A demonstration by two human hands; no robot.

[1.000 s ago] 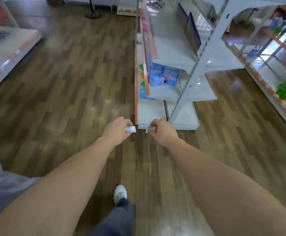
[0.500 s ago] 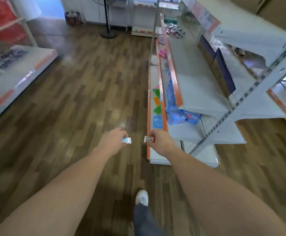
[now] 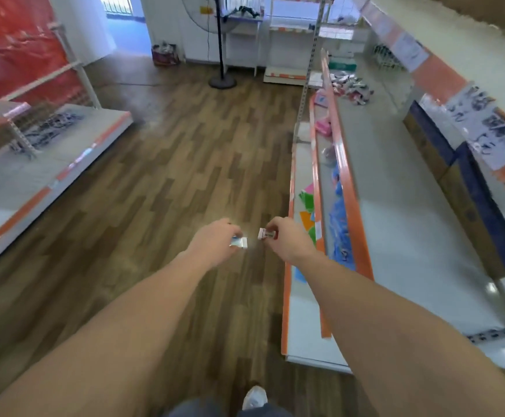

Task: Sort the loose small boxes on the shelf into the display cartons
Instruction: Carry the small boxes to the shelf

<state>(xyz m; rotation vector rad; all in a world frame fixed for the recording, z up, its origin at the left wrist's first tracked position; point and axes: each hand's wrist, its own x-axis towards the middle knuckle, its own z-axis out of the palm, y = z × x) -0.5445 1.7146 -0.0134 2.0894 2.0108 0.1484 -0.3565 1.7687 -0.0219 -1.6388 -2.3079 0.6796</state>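
Shop aisle, wood-plank floor (image 3: pixel 167 188). A long white shelf unit (image 3: pixel 395 206) with orange edge strips ran along the right side; a lower white shelf (image 3: pixel 34 182) with an orange front edge stood at the left. A standing fan (image 3: pixel 221 49) sat on the floor at the far end of the aisle.

Both bare arms reached forward over the floor, just left of the shelf unit's front edge. Left hand (image 3: pixel 215 240) had its fingers curled, pinching a small blue-and-white box (image 3: pixel 239 242) at the fingertips. Right hand (image 3: pixel 287 237) likewise pinched a small white box with red print (image 3: pixel 266 234). The two boxes were held near each other, apart, above the floor and not over any shelf.

Blue packets (image 3: pixel 340 218) lay on a lower tier under the orange strip, with coloured tags (image 3: pixel 306 206) on the tier's front edge beside them. Pink packs (image 3: pixel 323 127) were further along. A loose heap of small packets (image 3: pixel 350 87) sat toward the far end of the upper tier; too blurred to read. One white shoe (image 3: pixel 254 397) showed at the bottom edge of the view.
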